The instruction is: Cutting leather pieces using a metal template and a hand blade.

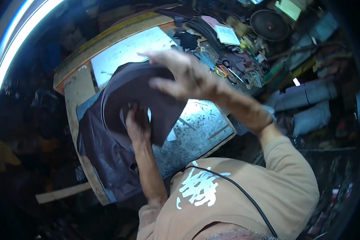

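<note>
A large sheet of dark brown leather (108, 160) drapes over the left part of the worktable, its upper portion raised in a curved fold. My left hand (138, 124) is closed at the middle of this leather, its fingertips bent into shadow against it. Beside those fingers shows a narrow pale patch that I cannot make out. Above the leather's far right side, my right hand (176, 74) is open, fingers apart and slightly blurred, with nothing seen in it.
A speckled metal sheet (196, 126) covers the near right tabletop, and a white board (128, 50) lies at the far side. Orange-handled scissors (222, 71) rest among leather scraps (240, 64) at right. A black cable (244, 190) crosses my shirt. Grey rolls (304, 96) lie farther right.
</note>
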{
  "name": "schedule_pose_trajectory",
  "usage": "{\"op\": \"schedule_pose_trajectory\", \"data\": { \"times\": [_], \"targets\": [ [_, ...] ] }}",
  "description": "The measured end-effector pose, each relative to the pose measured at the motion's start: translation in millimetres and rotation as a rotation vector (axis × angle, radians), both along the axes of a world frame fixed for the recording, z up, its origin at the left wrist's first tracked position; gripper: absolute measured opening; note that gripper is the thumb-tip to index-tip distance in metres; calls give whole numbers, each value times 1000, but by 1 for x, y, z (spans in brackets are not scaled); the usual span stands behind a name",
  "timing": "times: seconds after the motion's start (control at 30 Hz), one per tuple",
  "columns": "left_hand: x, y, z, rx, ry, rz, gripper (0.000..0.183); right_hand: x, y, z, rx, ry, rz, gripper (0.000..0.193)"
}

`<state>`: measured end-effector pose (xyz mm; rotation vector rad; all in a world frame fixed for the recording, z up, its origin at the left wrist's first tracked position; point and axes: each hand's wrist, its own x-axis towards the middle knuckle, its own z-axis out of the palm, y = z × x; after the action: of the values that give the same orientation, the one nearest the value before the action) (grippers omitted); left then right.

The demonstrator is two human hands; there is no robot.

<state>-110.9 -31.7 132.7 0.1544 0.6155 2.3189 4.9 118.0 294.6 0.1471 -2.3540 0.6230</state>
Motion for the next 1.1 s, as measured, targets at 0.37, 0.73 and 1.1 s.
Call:
{"op": "schedule_pose_trajectory", "data": {
  "times": [0.37, 0.73, 1.1],
  "targets": [
    [-9, -11, 6, 300, 374, 37, 52, 32, -51, -54, -109, 279, 1, 66],
    [-4, 21, -2, 255, 828, 199, 37, 55, -64, -160, -1207, 307, -173, 56],
    [30, -52, -45, -292, 1234, 187, 18, 92, -32, -145, -2198, 39, 378, 41]
  ]
}}
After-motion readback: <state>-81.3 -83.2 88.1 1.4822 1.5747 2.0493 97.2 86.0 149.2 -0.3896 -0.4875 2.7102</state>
